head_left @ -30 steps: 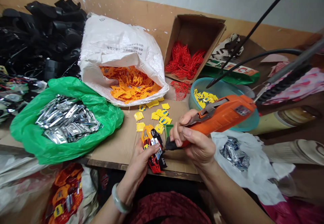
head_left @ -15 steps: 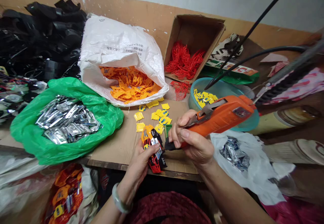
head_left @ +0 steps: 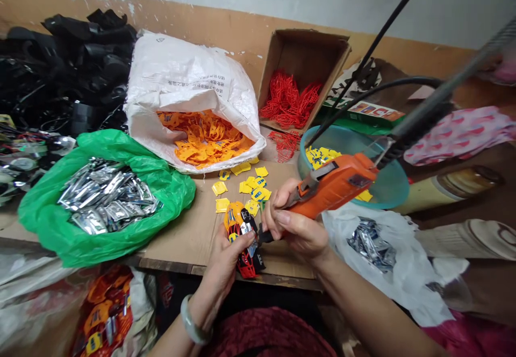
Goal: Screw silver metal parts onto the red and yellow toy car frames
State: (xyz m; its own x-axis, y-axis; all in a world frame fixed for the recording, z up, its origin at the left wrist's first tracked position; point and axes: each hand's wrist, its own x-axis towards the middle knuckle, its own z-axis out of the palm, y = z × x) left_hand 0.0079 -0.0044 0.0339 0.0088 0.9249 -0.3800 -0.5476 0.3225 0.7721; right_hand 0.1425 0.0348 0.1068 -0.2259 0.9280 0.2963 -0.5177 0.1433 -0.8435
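Near the table's front edge, my left hand [head_left: 224,257] grips a toy car [head_left: 246,263] with an orange front, a red frame and black parts. My thumb presses on a silvery piece at its side. My right hand [head_left: 296,228] is wrapped round an orange electric screwdriver [head_left: 332,185], held slanting with its dark tip end against or very close to the car's right side. The exact contact is hidden by my fingers. Just beyond the car, several yellow printed pieces [head_left: 258,182] lie on the cardboard [head_left: 193,238].
A green bag [head_left: 177,190] of silvery pieces stands left, a white sack [head_left: 189,61] of orange shells behind. At the back are a cardboard box [head_left: 278,50] of red frames and a teal basin [head_left: 397,190]. A white bag [head_left: 334,222] lies right. Black cables [head_left: 374,40] hang overhead.
The screwdriver and my right hand have moved left, bringing the tip up to the car. My left hand keeps the car in nearly the same place. The view has shifted slightly.
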